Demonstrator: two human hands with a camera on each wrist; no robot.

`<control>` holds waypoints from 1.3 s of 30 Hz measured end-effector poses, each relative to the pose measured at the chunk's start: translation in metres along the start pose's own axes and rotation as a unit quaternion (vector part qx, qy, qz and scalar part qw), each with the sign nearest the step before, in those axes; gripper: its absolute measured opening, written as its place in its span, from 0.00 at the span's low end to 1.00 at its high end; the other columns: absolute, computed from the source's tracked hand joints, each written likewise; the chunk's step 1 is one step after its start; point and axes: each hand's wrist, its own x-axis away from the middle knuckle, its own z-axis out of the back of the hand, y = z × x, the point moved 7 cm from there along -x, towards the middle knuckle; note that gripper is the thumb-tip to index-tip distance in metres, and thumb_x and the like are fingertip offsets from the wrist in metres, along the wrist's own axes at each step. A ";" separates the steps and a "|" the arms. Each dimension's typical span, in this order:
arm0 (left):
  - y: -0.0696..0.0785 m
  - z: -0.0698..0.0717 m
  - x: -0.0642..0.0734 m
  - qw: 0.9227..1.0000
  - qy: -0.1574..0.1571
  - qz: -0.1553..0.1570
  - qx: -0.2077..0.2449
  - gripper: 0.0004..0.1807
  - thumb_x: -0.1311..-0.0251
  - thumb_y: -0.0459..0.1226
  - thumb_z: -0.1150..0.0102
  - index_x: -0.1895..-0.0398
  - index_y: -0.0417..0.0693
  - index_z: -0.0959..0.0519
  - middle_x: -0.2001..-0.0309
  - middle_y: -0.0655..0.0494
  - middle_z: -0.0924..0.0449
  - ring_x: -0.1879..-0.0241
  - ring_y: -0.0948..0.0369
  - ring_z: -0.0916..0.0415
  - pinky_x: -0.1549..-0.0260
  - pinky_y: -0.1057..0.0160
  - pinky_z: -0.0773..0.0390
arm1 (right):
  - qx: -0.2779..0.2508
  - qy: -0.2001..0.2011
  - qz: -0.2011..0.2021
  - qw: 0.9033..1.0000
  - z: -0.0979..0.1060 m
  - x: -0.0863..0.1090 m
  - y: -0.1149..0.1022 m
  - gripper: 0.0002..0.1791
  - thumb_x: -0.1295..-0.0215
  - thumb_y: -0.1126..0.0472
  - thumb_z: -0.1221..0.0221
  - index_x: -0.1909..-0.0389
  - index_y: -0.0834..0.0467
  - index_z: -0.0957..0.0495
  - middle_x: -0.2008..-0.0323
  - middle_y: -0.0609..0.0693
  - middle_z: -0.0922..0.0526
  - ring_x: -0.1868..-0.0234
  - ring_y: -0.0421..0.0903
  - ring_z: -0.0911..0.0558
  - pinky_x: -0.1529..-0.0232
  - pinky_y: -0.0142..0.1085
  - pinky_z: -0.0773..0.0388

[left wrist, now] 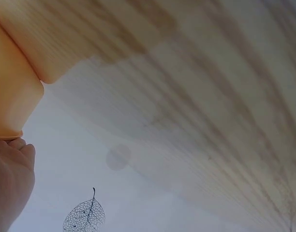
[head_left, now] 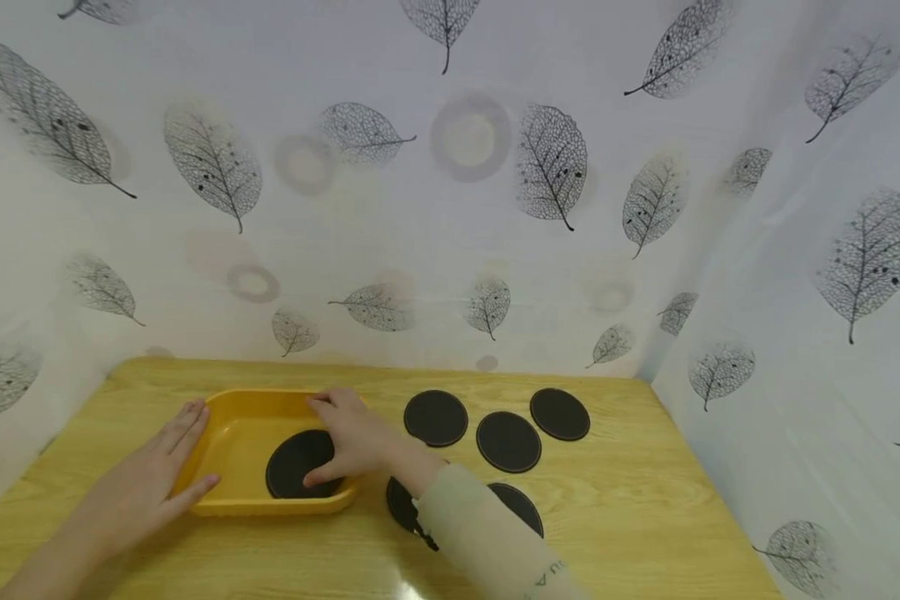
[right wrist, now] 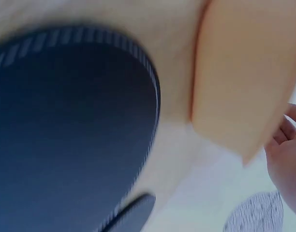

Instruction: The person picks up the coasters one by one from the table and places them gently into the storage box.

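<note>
A shallow yellow tray (head_left: 232,458) with rounded corners sits open side up, the left hand (head_left: 131,492) against its nine o'clock side. Inside, towards four o'clock, I can see a round black disc (head_left: 294,467), partly covered by the right hand (head_left: 356,442). Off the tray's three o'clock side, more black discs (head_left: 508,442) lie flat, two partly hidden.

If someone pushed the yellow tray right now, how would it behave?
The yellow tray probably wouldn't tip, being wide and low. It looks fairly stiff, as its walls stand unbent where the left hand touches. It may slide easily, since the wood-grained tabletop looks smooth.
</note>
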 end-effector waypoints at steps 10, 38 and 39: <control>-0.001 -0.002 0.003 1.000 -0.002 0.010 0.002 0.49 0.28 0.51 0.37 0.18 0.28 0.46 0.14 0.38 0.58 0.17 0.73 0.79 0.24 0.80 0.80 | -0.089 0.049 -0.058 0.993 0.041 0.044 0.060 0.61 0.40 0.42 0.23 0.15 0.58 0.47 0.18 0.57 0.42 0.20 0.54 0.33 0.22 0.46 0.28; 0.001 -0.002 0.001 1.000 -0.006 0.022 0.013 0.48 0.26 0.50 0.38 0.17 0.30 0.48 0.13 0.44 0.63 0.17 0.73 0.79 0.26 0.82 0.80 | -0.069 0.172 -0.158 0.970 0.082 0.173 0.214 0.53 0.39 0.51 0.22 0.20 0.68 0.39 0.24 0.69 0.35 0.23 0.72 0.35 0.27 0.70 0.32; 0.001 -0.002 0.001 1.000 -0.006 0.022 0.013 0.48 0.26 0.50 0.39 0.17 0.31 0.48 0.13 0.44 0.63 0.17 0.73 0.79 0.26 0.82 0.80 | -0.065 0.174 -0.164 0.969 0.082 0.178 0.218 0.53 0.39 0.52 0.23 0.21 0.69 0.38 0.24 0.70 0.35 0.24 0.73 0.35 0.28 0.70 0.32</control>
